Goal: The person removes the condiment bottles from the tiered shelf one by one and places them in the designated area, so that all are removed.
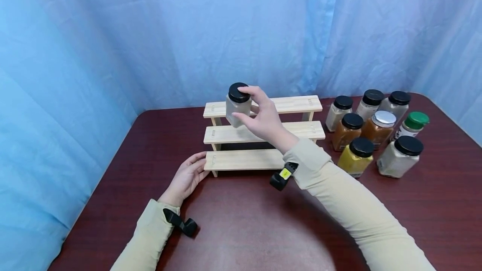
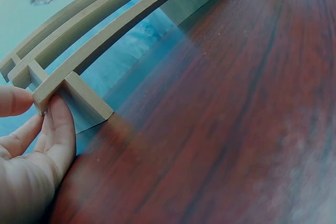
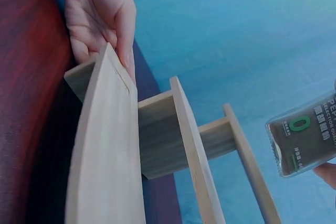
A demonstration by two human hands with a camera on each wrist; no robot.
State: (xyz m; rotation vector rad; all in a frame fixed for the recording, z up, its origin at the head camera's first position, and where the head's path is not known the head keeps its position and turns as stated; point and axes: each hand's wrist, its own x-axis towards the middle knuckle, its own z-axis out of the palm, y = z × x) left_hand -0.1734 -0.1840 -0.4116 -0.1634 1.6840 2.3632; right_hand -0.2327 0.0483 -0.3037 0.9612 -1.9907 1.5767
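Note:
A pale wooden three-tier rack [image 1: 246, 160] stands on the table. My left hand [image 1: 189, 175] grips the left end of its lowest shelf. In the left wrist view its thumb [image 2: 14, 100] lies over the board's end and the fingers [image 2: 62, 129] curl under it. Up in the air, my right hand [image 1: 263, 116] holds a clear spice jar [image 1: 238, 110] with a black lid between thumb and fingers. The jar overlaps the left part of the top and middle shelves in the head view. Its printed label [image 3: 302, 129] with a green mark faces the right wrist camera.
Right of the rack stand several spice jars: a yellow one [image 1: 354, 162], brown ones [image 1: 344, 135], one with a silver lid [image 1: 384, 118], one with a green lid [image 1: 417, 120] and a pale one [image 1: 395, 162]. Blue curtains [image 1: 226, 32] hang behind the dark red table [image 1: 241, 221].

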